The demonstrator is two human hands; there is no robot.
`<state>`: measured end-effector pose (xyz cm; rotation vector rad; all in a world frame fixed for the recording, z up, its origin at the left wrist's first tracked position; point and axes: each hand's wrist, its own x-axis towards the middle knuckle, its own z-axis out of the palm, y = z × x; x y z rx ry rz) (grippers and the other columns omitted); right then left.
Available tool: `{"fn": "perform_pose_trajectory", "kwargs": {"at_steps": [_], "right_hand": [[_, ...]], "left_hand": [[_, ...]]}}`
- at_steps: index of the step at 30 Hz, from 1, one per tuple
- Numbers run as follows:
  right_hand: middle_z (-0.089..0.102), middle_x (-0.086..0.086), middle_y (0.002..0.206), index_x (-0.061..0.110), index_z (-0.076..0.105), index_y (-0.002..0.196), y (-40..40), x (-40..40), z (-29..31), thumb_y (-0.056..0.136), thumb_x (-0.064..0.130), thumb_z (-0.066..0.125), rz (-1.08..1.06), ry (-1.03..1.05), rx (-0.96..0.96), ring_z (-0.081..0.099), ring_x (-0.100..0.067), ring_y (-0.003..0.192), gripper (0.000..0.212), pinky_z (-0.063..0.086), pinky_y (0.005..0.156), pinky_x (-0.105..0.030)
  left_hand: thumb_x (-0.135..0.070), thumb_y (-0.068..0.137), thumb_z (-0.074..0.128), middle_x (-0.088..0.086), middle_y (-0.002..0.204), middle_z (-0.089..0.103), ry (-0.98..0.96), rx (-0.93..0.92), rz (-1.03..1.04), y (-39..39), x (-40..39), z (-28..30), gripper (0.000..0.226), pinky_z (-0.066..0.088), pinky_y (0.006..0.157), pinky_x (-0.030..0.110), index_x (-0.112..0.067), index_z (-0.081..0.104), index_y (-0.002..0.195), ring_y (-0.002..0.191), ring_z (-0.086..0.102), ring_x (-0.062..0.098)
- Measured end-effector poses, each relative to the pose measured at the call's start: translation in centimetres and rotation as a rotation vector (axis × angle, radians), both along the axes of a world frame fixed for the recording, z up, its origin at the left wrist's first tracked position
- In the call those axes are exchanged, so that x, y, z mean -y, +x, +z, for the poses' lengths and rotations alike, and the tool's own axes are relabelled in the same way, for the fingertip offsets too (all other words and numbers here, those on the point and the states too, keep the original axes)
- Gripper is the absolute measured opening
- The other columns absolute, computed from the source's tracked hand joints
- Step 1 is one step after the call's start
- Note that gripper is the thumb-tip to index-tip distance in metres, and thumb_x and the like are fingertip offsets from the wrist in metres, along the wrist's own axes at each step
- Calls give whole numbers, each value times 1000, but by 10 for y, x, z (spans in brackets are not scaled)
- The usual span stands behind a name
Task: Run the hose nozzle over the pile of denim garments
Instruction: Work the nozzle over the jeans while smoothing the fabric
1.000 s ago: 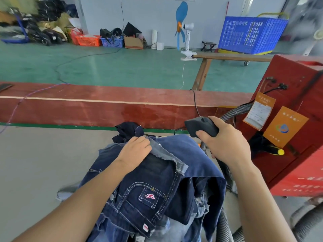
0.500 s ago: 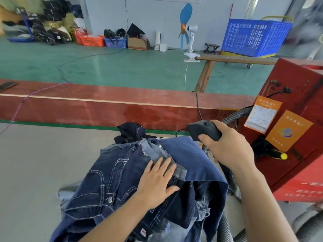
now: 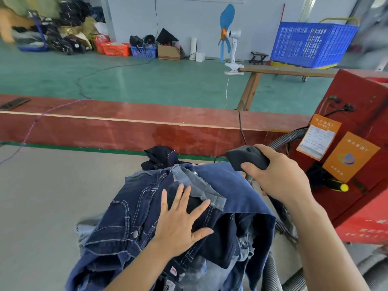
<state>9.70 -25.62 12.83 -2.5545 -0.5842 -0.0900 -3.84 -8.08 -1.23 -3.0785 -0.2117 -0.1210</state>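
Observation:
A pile of dark and light blue denim garments [image 3: 134, 225] lies heaped on the grey table in front of me. My left hand [image 3: 182, 219] lies flat on top of the pile with its fingers spread. My right hand [image 3: 279, 177] grips a black hose nozzle [image 3: 245, 158] at the pile's far right edge, just above the blue cloth. A grey ribbed hose [image 3: 287, 137] runs from behind the nozzle toward the red machine.
A red machine [image 3: 361, 143] with orange labels stands close on the right. A long red bench [image 3: 126, 127] crosses behind the table. More ribbed hose [image 3: 273, 276] hangs at the lower right. A blue crate [image 3: 310, 45] and a fan [image 3: 228, 36] stand far back.
My left hand slid from the far top of the pile back toward me and spread flat on the jeans. The nozzle hand has barely moved.

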Motion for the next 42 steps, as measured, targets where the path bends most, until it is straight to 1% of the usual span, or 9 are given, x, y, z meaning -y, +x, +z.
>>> {"fn": "perform_pose_trajectory", "kwargs": {"at_steps": [2, 4, 7, 9, 12, 15, 23, 29, 42], "right_hand": [[61, 11, 87, 41, 48, 131, -5, -5, -2, 85, 48, 60, 49, -30, 15, 61, -19, 77, 48, 45, 63, -30], [59, 13, 86, 43, 47, 131, -10, -10, -6, 84, 50, 61, 104, -67, 13, 59, -16, 74, 49, 43, 64, -30], [59, 14, 85, 45, 46, 129, -17, -16, -14, 84, 52, 61, 205, -156, 4, 54, -11, 61, 48, 46, 64, -28], [61, 13, 92, 47, 44, 130, -22, -16, -20, 85, 53, 60, 276, -236, -4, 56, -12, 66, 48, 50, 69, -30], [63, 15, 108, 50, 38, 133, -27, -11, -32, 85, 57, 56, 348, -377, -2, 60, -17, 98, 52, 48, 76, -31], [63, 15, 114, 54, 33, 134, -29, -6, -40, 85, 59, 52, 362, -490, 28, 59, -18, 105, 53, 41, 71, -29], [53, 15, 86, 51, 37, 129, -33, -16, -52, 85, 56, 51, 366, -498, 29, 60, -16, 91, 46, 42, 65, -29], [65, 14, 101, 48, 37, 133, -33, -37, -59, 89, 53, 49, 412, -565, 56, 61, -14, 91, 46, 41, 60, -27], [67, 8, 89, 42, 33, 139, -41, -53, -86, 90, 53, 47, 340, -518, 123, 63, -16, 78, 52, 32, 44, -26]], "left_hand": [[-79, 84, 23, 26, 155, 19, -26, -18, 48, -1, 3, -4, 65, 11, 104, 75, -56, 18, 145, 143, 17, 47], [-80, 82, 31, 20, 149, -37, -91, -54, 69, 2, 4, -17, 79, -22, 98, 70, -63, -29, 131, 135, -34, 47], [-75, 80, 48, 15, 130, -60, -127, -129, 136, 6, 12, -27, 96, -34, 87, 67, -65, -38, 119, 116, -54, 46], [-72, 80, 53, 15, 127, -61, -170, -163, 144, 7, 14, -29, 95, -29, 91, 71, -66, -33, 121, 114, -55, 47], [-69, 80, 55, 15, 131, -58, -209, -221, 113, 7, 11, -29, 94, -18, 99, 74, -67, -25, 129, 115, -53, 47], [-68, 79, 58, 17, 138, -51, -219, -251, 84, 7, 9, -25, 91, -13, 102, 73, -65, -11, 139, 120, -48, 48], [-67, 80, 58, 19, 142, -47, -204, -255, 30, 4, 7, -25, 85, -13, 102, 74, -64, -2, 141, 122, -47, 49], [-67, 81, 57, 18, 138, -49, -200, -228, 7, 2, 6, -28, 82, -15, 100, 74, -64, 0, 140, 118, -50, 48], [-59, 83, 62, 18, 133, -54, -268, -213, 23, 1, 9, -28, 80, -26, 98, 67, -60, 9, 143, 114, -55, 46]]}}
